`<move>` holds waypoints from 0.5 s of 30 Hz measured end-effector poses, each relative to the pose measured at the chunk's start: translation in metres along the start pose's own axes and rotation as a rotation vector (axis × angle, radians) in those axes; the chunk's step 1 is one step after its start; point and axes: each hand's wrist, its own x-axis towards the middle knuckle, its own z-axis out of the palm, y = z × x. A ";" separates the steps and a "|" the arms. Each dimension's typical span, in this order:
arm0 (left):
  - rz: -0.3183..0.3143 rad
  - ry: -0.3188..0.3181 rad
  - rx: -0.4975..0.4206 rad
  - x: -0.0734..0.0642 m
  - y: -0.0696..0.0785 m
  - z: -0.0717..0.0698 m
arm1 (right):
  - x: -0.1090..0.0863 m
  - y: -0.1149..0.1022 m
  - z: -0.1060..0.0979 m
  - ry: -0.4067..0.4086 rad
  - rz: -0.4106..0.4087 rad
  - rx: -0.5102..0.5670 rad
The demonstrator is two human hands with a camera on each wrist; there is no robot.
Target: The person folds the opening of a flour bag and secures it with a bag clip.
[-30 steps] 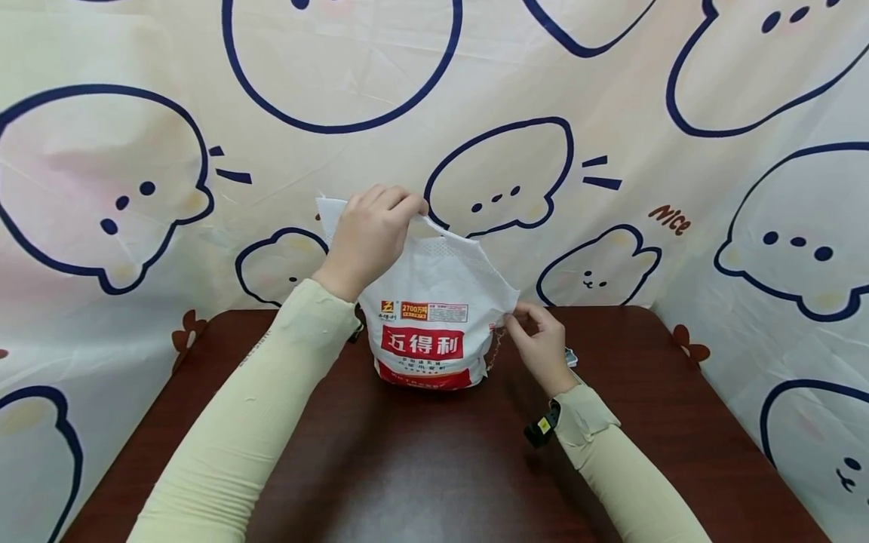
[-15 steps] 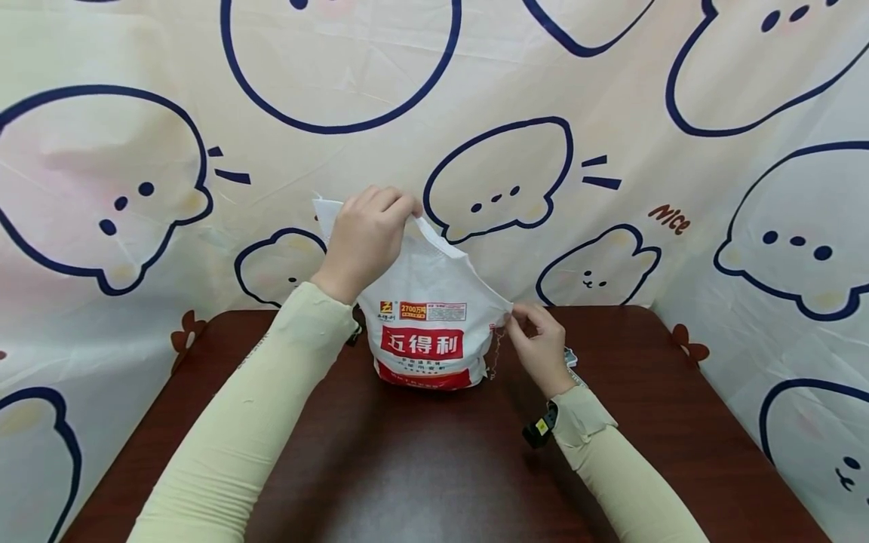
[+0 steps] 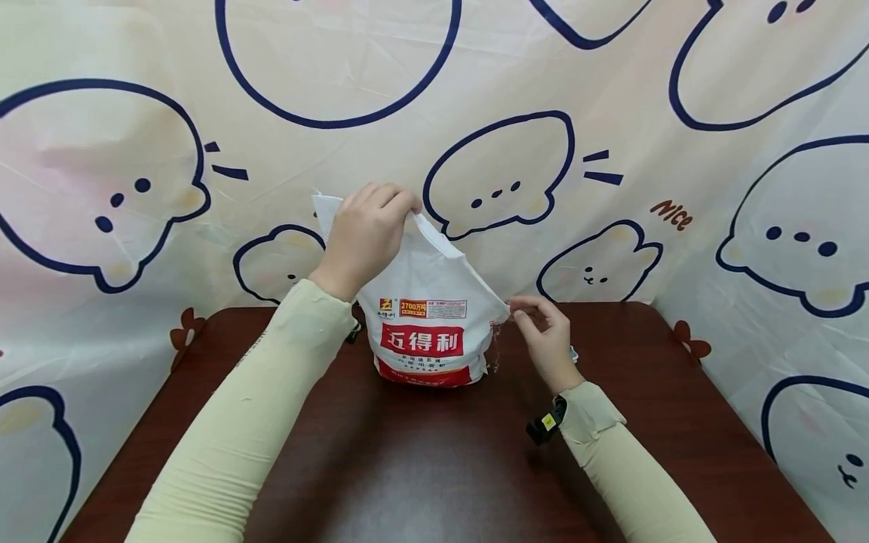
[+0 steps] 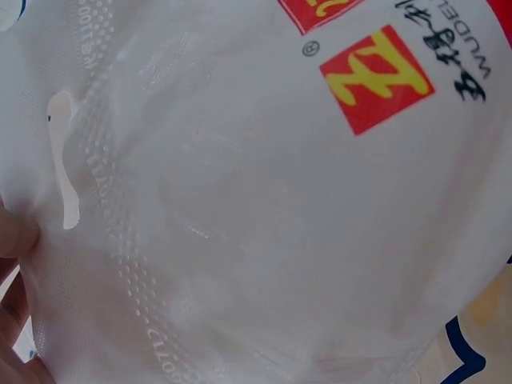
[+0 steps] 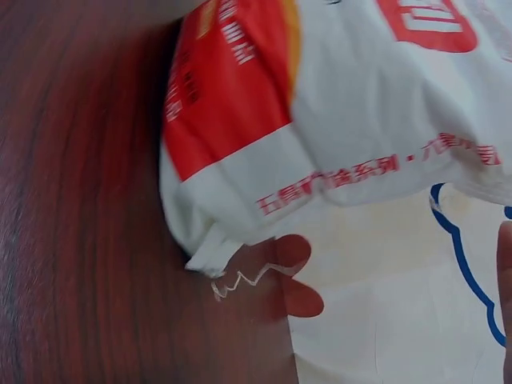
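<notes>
A white flour bag (image 3: 421, 286) with red printed panels stands upright on the dark brown table. My left hand (image 3: 369, 230) grips its raised top edge, fingers over the far side. In the left wrist view, fingertips of the left hand (image 4: 14, 236) hold the rim beside a handle slot (image 4: 62, 160). Lower down on the right, my right hand (image 3: 545, 335) pinches the bag's upper corner between thumb and finger. Below that corner hangs a thin thread (image 3: 496, 356). In the right wrist view, the bag's folded bottom corner (image 5: 214, 250) shows. The bag's inside is hidden.
The table (image 3: 421, 467) reaches back to a patterned cloth wall (image 3: 380, 68) just behind the bag. A small light-coloured item (image 3: 574, 354) lies behind my right wrist, mostly hidden. Cloth also closes off both sides.
The bag's right upper corner has come down and slightly left, to the right hand's fingertips. Its top edge now slopes straighter from the left hand, which stays in place.
</notes>
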 end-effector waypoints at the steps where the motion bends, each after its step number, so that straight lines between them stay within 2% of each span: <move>1: -0.002 -0.001 0.001 0.000 0.000 0.000 | 0.001 0.003 -0.001 0.001 0.012 0.027; 4: -0.005 -0.005 0.001 0.000 0.000 0.000 | 0.005 0.005 -0.003 -0.007 0.019 0.054; 15: -0.012 -0.015 0.004 -0.001 0.000 -0.001 | 0.011 0.002 -0.004 -0.070 0.016 0.038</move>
